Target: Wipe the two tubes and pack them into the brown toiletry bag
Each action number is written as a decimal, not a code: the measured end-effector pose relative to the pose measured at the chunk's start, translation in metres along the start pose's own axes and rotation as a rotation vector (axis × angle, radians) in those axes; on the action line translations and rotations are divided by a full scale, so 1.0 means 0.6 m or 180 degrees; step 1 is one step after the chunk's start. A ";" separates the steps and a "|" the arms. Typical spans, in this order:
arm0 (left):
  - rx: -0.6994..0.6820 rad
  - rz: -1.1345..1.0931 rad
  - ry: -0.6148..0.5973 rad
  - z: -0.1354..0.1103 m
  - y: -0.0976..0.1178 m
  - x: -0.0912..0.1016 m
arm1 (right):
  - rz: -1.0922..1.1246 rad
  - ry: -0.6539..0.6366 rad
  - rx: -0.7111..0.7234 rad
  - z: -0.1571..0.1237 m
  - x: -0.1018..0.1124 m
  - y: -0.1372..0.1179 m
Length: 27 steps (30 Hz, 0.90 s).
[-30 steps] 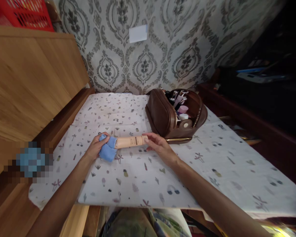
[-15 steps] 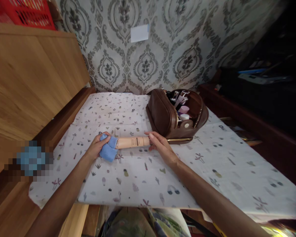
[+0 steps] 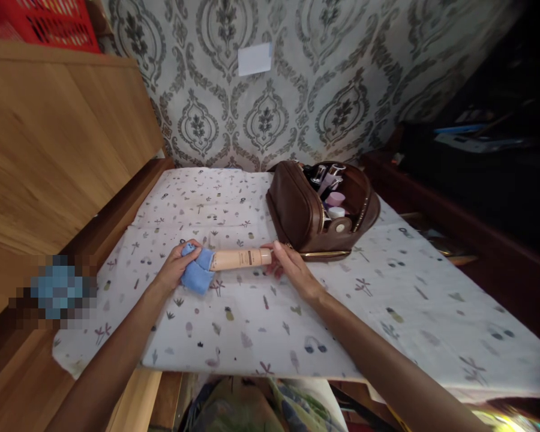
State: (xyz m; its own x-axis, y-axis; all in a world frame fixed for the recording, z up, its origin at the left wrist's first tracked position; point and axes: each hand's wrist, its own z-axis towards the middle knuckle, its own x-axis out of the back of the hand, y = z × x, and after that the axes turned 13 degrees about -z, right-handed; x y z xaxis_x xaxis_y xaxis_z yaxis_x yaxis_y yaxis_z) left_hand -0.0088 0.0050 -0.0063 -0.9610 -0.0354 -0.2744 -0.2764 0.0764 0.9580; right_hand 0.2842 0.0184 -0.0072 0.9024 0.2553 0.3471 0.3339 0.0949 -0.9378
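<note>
A peach-coloured cosmetic tube (image 3: 242,259) is held lying sideways just above the patterned white cloth (image 3: 234,324). My right hand (image 3: 292,269) grips its right end with closed fingers. My left hand (image 3: 176,267) is closed round a folded blue cloth (image 3: 198,271), which is pressed over the tube's left end. An open brown leather toiletry bag (image 3: 306,216) stands just behind my right hand, with small bottles and jars showing inside.
A wooden cabinet (image 3: 49,150) rises at the left, with a red crate (image 3: 45,24) on top. Patterned wallpaper (image 3: 261,90) closes the back. Dark furniture (image 3: 477,198) with clutter lies to the right of the cloth.
My right hand has slid slightly along the tube's right end, turning it a little. The blue cloth stays on the left end.
</note>
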 end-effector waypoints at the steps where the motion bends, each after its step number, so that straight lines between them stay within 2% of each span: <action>1: 0.0006 -0.0006 0.0020 0.000 0.001 -0.001 | -0.0049 0.0035 0.0073 -0.001 0.001 -0.003; 6: -0.0023 0.0039 0.0025 -0.003 0.004 -0.005 | 0.0074 -0.0011 0.0351 -0.005 0.003 -0.009; 13: -0.0001 0.0133 -0.0069 -0.007 0.003 -0.004 | 0.0032 -0.0228 -0.0068 0.001 0.000 0.000; 18: -0.0026 0.0121 -0.0024 -0.005 0.003 -0.003 | 0.0026 -0.0093 0.0144 -0.003 0.004 -0.007; 23: -0.0019 0.0103 -0.0050 -0.007 0.005 -0.005 | 0.0270 -0.0268 0.0271 -0.006 0.003 -0.006; 27: -0.0027 0.0101 -0.0097 -0.008 0.005 -0.004 | 0.0113 -0.0395 0.0186 -0.005 0.002 -0.003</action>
State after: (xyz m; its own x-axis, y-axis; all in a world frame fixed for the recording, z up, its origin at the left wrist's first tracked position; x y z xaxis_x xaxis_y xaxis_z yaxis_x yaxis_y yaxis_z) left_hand -0.0072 0.0007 -0.0026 -0.9693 -0.0026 -0.2460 -0.2456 0.0685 0.9670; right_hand 0.2855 0.0155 -0.0049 0.8716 0.3761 0.3145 0.2826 0.1387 -0.9492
